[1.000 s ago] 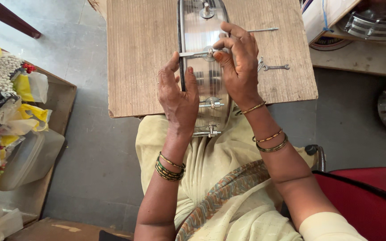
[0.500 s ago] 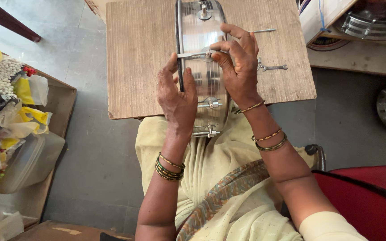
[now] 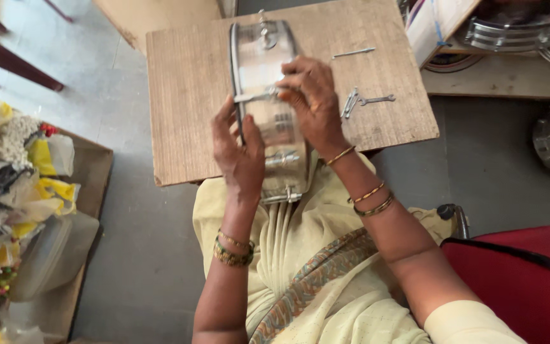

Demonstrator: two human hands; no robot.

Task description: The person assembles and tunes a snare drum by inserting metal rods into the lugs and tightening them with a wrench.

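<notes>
A shiny metal drum shell (image 3: 268, 108) stands on edge at the near edge of the wooden counter (image 3: 186, 95), leaning against the person's lap. The left hand (image 3: 240, 153) grips its rim, the right hand (image 3: 310, 95) pinches a thin metal rod (image 3: 256, 97) across it. Loose metal rods (image 3: 361, 100) lie toward the counter's right edge; an open cardboard box (image 3: 93, 172) on the floor holds plastic packets (image 3: 46, 159).

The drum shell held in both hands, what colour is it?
Shiny silver metal, the drum shell shows best in the head view, the only one.
</notes>
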